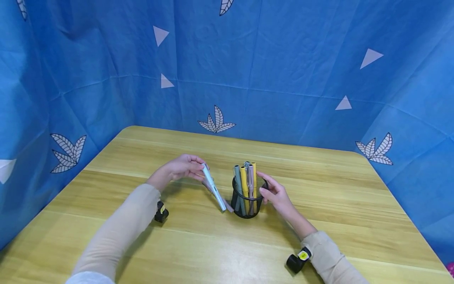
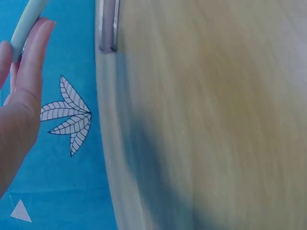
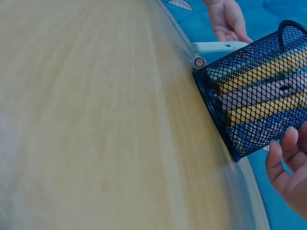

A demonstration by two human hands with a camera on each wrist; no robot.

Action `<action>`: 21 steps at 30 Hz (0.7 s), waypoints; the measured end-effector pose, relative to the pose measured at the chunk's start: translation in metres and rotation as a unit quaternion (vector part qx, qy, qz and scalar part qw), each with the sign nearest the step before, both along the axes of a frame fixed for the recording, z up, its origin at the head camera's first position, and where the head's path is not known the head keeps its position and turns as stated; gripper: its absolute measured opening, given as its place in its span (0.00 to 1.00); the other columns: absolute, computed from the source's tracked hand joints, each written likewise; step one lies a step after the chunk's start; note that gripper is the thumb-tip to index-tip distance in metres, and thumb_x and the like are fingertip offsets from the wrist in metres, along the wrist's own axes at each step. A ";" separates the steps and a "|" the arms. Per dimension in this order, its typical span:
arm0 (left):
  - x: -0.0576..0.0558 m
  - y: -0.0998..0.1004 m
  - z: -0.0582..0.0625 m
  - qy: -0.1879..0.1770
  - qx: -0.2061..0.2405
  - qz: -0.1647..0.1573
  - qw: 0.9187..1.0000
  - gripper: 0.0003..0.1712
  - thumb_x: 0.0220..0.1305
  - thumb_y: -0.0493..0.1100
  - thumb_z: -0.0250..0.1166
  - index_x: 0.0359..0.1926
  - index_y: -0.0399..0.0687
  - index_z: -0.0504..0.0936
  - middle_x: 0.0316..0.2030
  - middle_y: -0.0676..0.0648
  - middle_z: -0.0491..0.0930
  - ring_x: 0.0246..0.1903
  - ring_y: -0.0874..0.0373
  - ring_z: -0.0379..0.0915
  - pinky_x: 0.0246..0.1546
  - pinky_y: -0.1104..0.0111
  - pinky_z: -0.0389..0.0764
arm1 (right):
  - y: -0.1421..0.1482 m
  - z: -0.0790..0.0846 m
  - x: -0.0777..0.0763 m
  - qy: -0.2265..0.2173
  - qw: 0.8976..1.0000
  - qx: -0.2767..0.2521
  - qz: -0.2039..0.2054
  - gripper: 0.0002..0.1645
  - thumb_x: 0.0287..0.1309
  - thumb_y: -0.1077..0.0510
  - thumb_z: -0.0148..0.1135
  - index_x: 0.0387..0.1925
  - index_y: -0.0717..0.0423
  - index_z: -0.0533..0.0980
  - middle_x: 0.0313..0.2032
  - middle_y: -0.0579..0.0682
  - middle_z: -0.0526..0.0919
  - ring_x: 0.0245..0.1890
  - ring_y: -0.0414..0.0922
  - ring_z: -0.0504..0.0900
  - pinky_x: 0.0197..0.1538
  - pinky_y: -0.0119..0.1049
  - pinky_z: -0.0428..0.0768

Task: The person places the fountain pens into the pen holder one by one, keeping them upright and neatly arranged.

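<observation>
My left hand [image 1: 185, 167] pinches a light blue pen [image 1: 214, 188] near its upper end, between thumb and fingers. The pen slants down to the right, its lower end close to the pen holder. Under it a greyish-purple pen [image 1: 229, 206] lies on the table, partly covered by the blue one in the head view. A black mesh pen holder [image 3: 249, 143] stands upright with several pens in it, among them a yellow pen [image 1: 244, 182], a purple pen [image 1: 250, 182] and a grey-green pen [image 1: 238, 180]. With thumb and fingers, my right hand [image 1: 279, 195] grips the holder's right side at the rim.
The wooden table [image 1: 198, 244] reaches back to a blue cloth [image 1: 283, 59] with leaf and triangle prints. Black wrist cameras sit at the left cuff [image 1: 161, 212] and the right cuff [image 1: 298, 260].
</observation>
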State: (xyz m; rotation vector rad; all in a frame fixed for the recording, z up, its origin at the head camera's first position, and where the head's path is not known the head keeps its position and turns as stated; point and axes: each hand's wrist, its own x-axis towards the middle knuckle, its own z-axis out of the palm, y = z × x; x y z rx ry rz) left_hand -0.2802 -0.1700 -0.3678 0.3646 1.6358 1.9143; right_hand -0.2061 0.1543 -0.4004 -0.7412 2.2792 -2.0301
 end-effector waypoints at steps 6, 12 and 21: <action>0.003 0.004 0.010 -0.026 0.061 0.036 0.997 0.13 0.64 0.26 0.45 0.36 0.37 0.76 0.32 0.40 0.80 0.33 0.51 0.79 0.40 0.61 0.76 | -0.001 0.001 0.001 -0.005 1.000 -0.001 -0.003 0.28 0.57 0.69 0.51 0.60 0.68 0.59 0.23 0.51 0.66 0.20 0.39 0.69 0.24 0.30 0.75; 0.004 0.010 0.020 -0.026 0.090 0.047 0.994 0.13 0.65 0.28 0.46 0.38 0.38 0.77 0.35 0.40 0.80 0.38 0.48 0.78 0.44 0.57 0.73 | -0.001 0.002 0.001 -0.003 1.000 -0.001 -0.003 0.28 0.57 0.69 0.51 0.60 0.68 0.59 0.23 0.51 0.66 0.19 0.39 0.69 0.23 0.32 0.76; 0.007 0.019 0.035 -0.022 0.107 0.084 0.990 0.14 0.64 0.27 0.47 0.37 0.39 0.80 0.34 0.38 0.80 0.38 0.45 0.77 0.41 0.59 0.75 | -0.001 0.001 0.000 -0.002 1.000 0.001 -0.003 0.28 0.57 0.68 0.52 0.60 0.68 0.60 0.22 0.50 0.67 0.19 0.41 0.70 0.23 0.33 0.76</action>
